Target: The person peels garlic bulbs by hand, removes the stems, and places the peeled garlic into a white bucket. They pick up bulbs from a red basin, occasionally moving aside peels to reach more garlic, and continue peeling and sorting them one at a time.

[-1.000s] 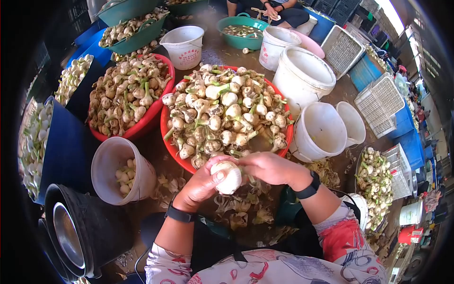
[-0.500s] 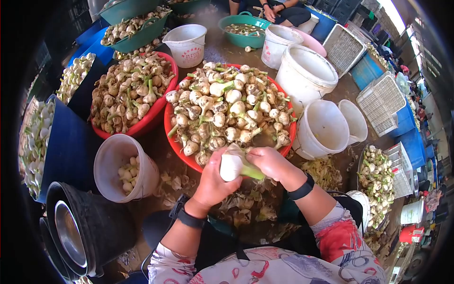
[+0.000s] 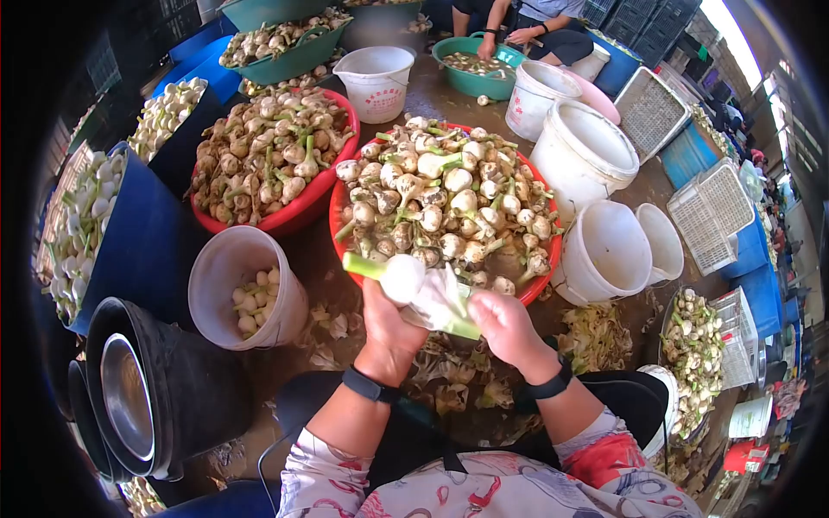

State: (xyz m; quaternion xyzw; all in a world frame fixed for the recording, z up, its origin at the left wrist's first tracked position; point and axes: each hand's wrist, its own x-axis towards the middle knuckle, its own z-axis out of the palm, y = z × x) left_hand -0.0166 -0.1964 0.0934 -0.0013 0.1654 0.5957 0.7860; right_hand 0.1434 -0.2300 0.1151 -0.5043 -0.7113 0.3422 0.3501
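A white garlic bulb (image 3: 402, 279) is held in my left hand (image 3: 385, 335), its cut green stem pointing to the left. My right hand (image 3: 511, 335) pinches a loose strip of pale garlic skin (image 3: 442, 304), stretched between the two hands on the bulb's right side. Both hands are over the near rim of a red tub (image 3: 554, 274), heaped with dirty, unpeeled garlic bulbs (image 3: 449, 194). Peeled-off skins (image 3: 453, 375) lie on the floor beneath my wrists.
To the left, a white bucket (image 3: 210, 281) holds clean bulbs, beside a black bucket (image 3: 186, 380) and a blue bin (image 3: 147, 250). A second red tub (image 3: 352, 138) stands behind. White buckets (image 3: 604, 250) line the right. A person's hand (image 3: 488, 47) reaches into a far green basin (image 3: 471, 82).
The bulb's stem has swung from right to left, and skin now hangs away from the bulb toward my right hand. The view has shifted, and the far person's hand is in the basin.
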